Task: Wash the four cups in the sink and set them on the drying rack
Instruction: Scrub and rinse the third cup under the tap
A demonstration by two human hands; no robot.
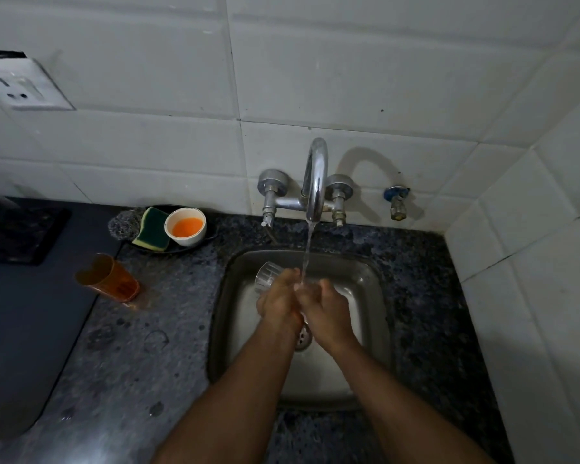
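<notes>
A clear ribbed glass cup (pixel 266 275) lies tilted over the steel sink (pixel 380 306), its mouth pointing up and left. My left hand (pixel 278 301) grips it around the body. My right hand (pixel 327 313) presses against the left one, its fingers curled at the cup's hidden base end. Water from the tap (pixel 316 182) falls between the two hands. An orange translucent cup (pixel 109 278) stands on the counter to the left of the sink, at the edge of a dark grey mat (pixel 24 323).
A green and yellow sponge (pixel 152 229) and a white bowl of orange liquid (pixel 185 226) sit on a black dish behind the sink. A black tray (pixel 14 231) lies at the far left. A small blue-handled valve (pixel 397 202) sticks out of the tiled wall.
</notes>
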